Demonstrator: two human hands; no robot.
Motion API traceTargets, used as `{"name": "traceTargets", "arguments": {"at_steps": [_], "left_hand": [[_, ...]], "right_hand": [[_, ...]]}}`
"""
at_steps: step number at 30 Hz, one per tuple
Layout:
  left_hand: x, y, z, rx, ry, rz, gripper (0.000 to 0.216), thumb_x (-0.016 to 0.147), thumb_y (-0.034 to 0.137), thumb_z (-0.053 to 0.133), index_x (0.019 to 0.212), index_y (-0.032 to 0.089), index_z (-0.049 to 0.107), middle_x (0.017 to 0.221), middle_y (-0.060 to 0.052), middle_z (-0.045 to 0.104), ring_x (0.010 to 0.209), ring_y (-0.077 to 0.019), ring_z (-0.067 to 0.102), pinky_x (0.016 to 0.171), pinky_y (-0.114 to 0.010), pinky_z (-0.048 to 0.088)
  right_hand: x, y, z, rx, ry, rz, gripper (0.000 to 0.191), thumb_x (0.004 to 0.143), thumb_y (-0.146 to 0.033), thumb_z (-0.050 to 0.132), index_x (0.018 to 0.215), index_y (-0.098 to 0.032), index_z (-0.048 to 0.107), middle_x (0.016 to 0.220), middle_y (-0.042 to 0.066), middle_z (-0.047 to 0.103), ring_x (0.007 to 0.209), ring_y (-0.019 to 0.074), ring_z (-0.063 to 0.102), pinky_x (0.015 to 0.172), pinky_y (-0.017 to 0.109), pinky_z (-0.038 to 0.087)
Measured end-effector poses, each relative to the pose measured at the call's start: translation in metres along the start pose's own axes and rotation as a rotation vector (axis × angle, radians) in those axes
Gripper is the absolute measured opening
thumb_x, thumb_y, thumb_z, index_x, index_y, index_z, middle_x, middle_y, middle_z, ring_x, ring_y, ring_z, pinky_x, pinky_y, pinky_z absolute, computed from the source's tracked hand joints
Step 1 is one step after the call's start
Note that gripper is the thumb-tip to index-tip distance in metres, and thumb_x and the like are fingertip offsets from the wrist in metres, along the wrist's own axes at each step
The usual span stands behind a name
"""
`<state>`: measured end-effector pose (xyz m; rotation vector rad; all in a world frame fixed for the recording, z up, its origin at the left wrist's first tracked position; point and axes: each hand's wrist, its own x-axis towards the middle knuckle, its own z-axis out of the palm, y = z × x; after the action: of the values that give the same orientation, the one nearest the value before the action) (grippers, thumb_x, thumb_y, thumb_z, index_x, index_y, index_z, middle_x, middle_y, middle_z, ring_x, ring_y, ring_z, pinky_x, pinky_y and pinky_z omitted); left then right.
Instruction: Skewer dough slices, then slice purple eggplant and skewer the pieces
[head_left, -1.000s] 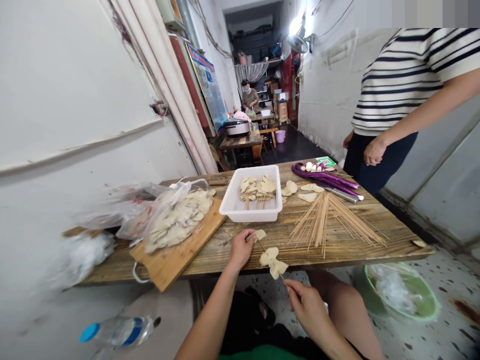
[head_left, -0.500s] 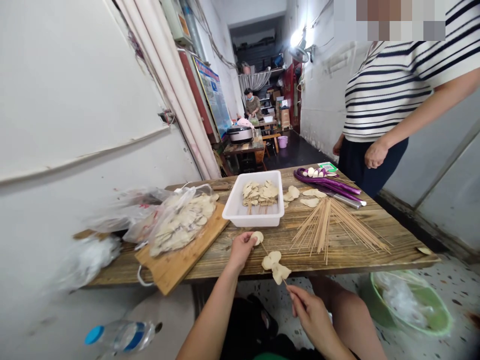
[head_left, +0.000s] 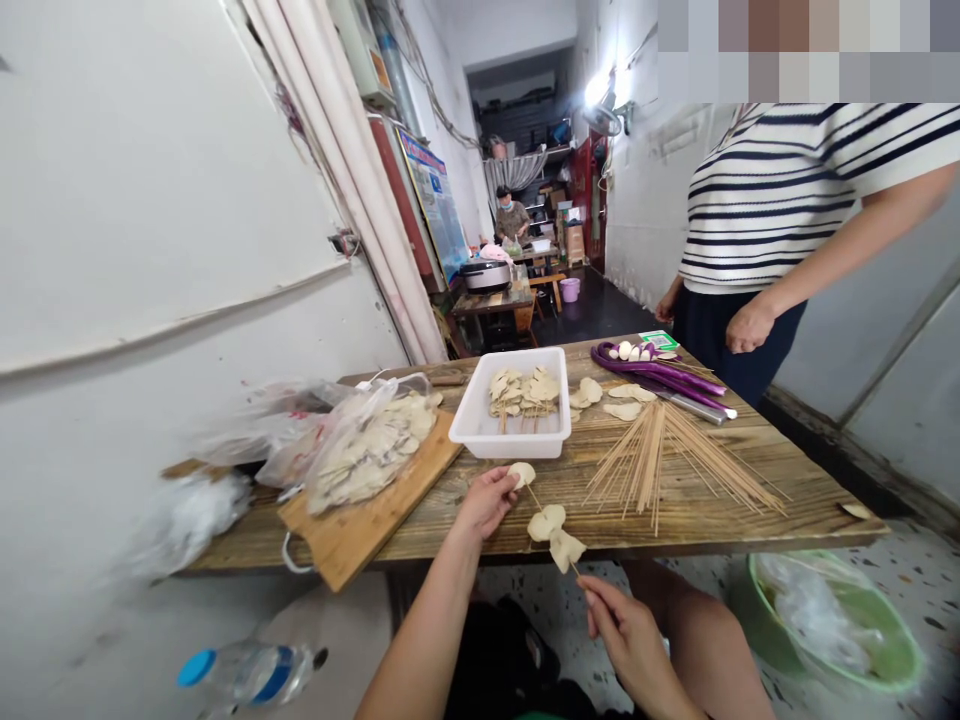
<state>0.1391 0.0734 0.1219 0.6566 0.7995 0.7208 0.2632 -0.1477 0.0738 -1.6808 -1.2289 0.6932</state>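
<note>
My right hand (head_left: 624, 625) is closed on the lower end of a thin wooden skewer (head_left: 575, 570) at the table's front edge. Pale thin slices, which look like potato, are threaded on it: two slices (head_left: 556, 535) sit midway along. At the skewer's far tip, my left hand (head_left: 489, 500) pinches another pale slice (head_left: 522, 475) between thumb and fingers. Beyond the left hand stands a white plastic tray (head_left: 510, 445) with several finished skewers of slices (head_left: 525, 390) in it. A fan of bare skewers (head_left: 649, 460) lies to the right.
A plastic bag of slices (head_left: 375, 450) rests on a wooden cutting board (head_left: 341, 560) at left. Purple eggplants (head_left: 675, 378) and a knife (head_left: 694, 403) lie at the back right. Someone in a striped shirt (head_left: 765, 200) stands right of the table. A green bin (head_left: 757, 625) is below.
The view has shifted slightly. Both hands keep their grips on the skewer and the slice at its tip; the slices stay in much the same places.
</note>
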Motion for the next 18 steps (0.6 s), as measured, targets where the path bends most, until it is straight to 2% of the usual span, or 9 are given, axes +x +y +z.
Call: {"name": "traceTargets", "arguments": {"at_steps": [4, 8, 13, 18], "left_hand": [[0.001, -0.002, 0.003, -0.019, -0.020, 0.006, 0.017, 0.062, 0.009, 0.076, 0.074, 0.009, 0.064, 0.070, -0.004, 0.062, 0.055, -0.0048, 0.051, 0.048, -0.013, 0.040], [0.003, -0.003, 0.006, -0.060, -0.030, 0.021, 0.020, 0.064, 0.018, 0.078, 0.077, 0.009, 0.065, 0.075, -0.006, 0.063, 0.057, -0.0051, 0.052, 0.047, -0.013, 0.038], [0.004, -0.003, 0.009, 0.071, -0.013, 0.093, 0.034, 0.051, 0.025, 0.085, 0.073, 0.008, 0.066, 0.069, -0.004, 0.062, 0.052, -0.0039, 0.047, 0.047, -0.014, 0.036], [0.004, -0.005, 0.011, 0.116, 0.054, 0.188, 0.041, 0.042, 0.031, 0.086, 0.071, 0.010, 0.066, 0.067, -0.002, 0.063, 0.053, -0.0049, 0.047, 0.048, -0.016, 0.036]], "right_hand": [[0.002, 0.000, 0.003, -0.003, 0.015, -0.004, 0.044, 0.091, -0.045, 0.037, 0.104, -0.013, 0.065, 0.056, 0.001, 0.059, 0.055, 0.0147, 0.057, 0.056, 0.023, 0.043], [0.004, 0.000, 0.004, -0.015, 0.027, -0.023, 0.042, 0.092, -0.044, 0.037, 0.103, -0.013, 0.064, 0.055, 0.000, 0.058, 0.054, 0.0143, 0.057, 0.056, 0.022, 0.043], [0.001, 0.001, 0.003, -0.025, 0.035, -0.047, 0.040, 0.091, -0.043, 0.038, 0.101, -0.015, 0.064, 0.055, 0.000, 0.058, 0.053, 0.0142, 0.057, 0.055, 0.022, 0.043], [-0.003, 0.002, 0.000, -0.016, 0.026, -0.084, 0.040, 0.092, -0.042, 0.038, 0.109, -0.015, 0.063, 0.057, 0.001, 0.060, 0.054, 0.0134, 0.057, 0.055, 0.021, 0.044]]}}
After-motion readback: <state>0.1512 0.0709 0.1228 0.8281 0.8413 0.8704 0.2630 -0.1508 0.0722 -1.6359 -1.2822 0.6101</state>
